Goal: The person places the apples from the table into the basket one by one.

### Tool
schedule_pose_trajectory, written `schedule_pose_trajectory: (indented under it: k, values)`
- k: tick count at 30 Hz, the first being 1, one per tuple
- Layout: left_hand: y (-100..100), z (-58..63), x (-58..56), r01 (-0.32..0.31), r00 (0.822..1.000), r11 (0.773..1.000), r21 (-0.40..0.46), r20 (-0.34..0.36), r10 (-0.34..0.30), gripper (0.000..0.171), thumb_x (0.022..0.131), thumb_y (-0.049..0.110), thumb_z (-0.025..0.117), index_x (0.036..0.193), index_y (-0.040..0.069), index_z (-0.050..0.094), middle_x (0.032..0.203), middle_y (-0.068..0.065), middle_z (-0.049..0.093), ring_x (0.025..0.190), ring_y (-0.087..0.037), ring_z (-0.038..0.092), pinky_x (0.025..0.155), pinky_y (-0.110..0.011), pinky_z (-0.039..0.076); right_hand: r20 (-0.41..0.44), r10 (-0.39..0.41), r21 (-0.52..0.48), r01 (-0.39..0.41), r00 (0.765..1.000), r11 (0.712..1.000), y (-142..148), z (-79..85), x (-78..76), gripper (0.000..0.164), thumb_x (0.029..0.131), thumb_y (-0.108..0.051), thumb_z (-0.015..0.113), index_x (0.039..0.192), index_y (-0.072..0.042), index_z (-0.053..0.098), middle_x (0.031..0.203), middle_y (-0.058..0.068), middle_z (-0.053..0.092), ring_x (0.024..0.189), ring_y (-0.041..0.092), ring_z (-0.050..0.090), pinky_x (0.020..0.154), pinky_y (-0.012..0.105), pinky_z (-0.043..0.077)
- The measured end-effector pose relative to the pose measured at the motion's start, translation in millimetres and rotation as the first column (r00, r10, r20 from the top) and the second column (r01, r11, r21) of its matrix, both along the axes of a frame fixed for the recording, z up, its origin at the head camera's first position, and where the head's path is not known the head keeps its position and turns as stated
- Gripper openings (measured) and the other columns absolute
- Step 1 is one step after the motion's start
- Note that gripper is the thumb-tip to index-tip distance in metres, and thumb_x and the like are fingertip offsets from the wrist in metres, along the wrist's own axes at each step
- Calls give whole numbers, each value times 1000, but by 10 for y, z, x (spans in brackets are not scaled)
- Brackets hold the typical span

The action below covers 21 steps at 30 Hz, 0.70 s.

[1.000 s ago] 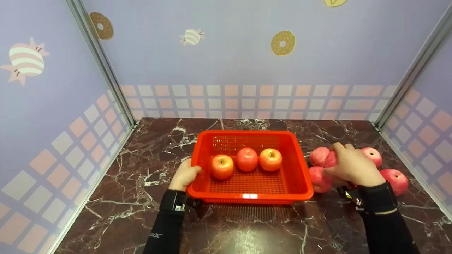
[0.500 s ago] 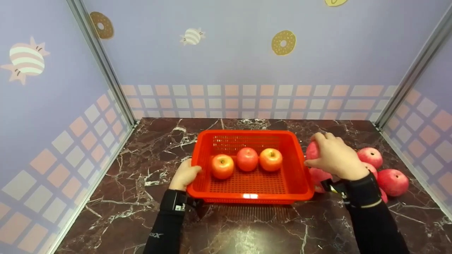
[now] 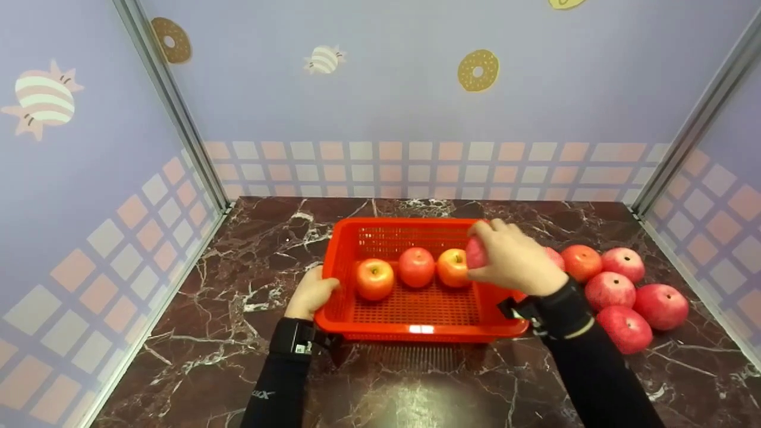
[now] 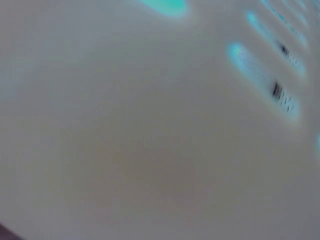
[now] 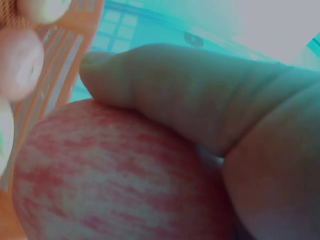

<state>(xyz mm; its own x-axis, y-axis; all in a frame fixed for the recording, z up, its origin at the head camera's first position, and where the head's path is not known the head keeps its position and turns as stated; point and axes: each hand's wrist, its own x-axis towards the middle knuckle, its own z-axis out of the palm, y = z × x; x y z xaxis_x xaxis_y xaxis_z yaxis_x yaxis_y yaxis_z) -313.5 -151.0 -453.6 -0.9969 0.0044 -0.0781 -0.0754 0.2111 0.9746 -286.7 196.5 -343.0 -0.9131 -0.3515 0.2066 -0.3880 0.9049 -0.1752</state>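
Observation:
An orange-red plastic basket (image 3: pixel 416 331) stands mid-table with several apples on its slatted floor, among them a yellow-red apple (image 3: pixel 375 280) at the left and a red apple (image 3: pixel 416 267) in the middle. At the basket's left rim, my left hand (image 3: pixel 310 294) grips the edge, thumb over the inside. My right hand (image 3: pixel 516 258) is over the basket's right side and holds a pinkish-red apple (image 3: pixel 476 252). In the right wrist view the thumb lies along that streaked apple (image 5: pixel 110 170). The left wrist view is mostly a blurred close surface with bright slots.
Right of the basket, several loose apples are grouped on the dark marbled table (image 3: pixel 208 356), including a red apple (image 3: pixel 662 307) and an orange-red apple (image 3: pixel 581 263). Patterned panels (image 3: pixel 386 101) wall in the back and both sides.
My right hand has carried the apple left from the loose group to over the basket's right side. My left hand stays on the rim, and the basket has not moved.

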Motion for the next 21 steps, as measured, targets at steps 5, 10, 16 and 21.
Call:
schedule_pose_trajectory:
  k: [5,10,16,21]
  values:
    - [0,-3,-5,-1,1000,999,32,17,1,38,74,-9,50,111,-12,55,105,-27,59,91,-39,63,75,-46,56,11,56,22,-56,998,998,-250,-29,-32,66,69,-45,81,121,-12,56,105,9,55,95,32,54,72,49,52]
    - [0,-10,-14,-2,1000,999,43,28,1,37,75,-9,50,112,-11,54,106,-27,58,92,-39,63,74,-46,56,23,108,51,-109,994,993,-471,-85,-51,66,67,-45,83,119,-14,56,105,7,55,95,30,54,71,47,52]
    - [-12,-16,-23,1,1000,999,54,31,-3,38,77,-9,49,114,-11,54,109,-29,58,95,-43,62,76,-47,56,52,154,82,-158,987,984,-728,-145,-71,71,66,-48,83,123,-14,56,110,8,56,98,29,54,73,47,53]
    - [-17,-29,-25,8,1000,999,51,16,-9,36,77,-9,48,112,-12,54,106,-28,58,93,-42,63,74,-45,56,75,166,109,-173,983,979,-916,-171,-95,67,66,-51,81,120,-20,56,106,2,54,95,25,54,68,42,52]
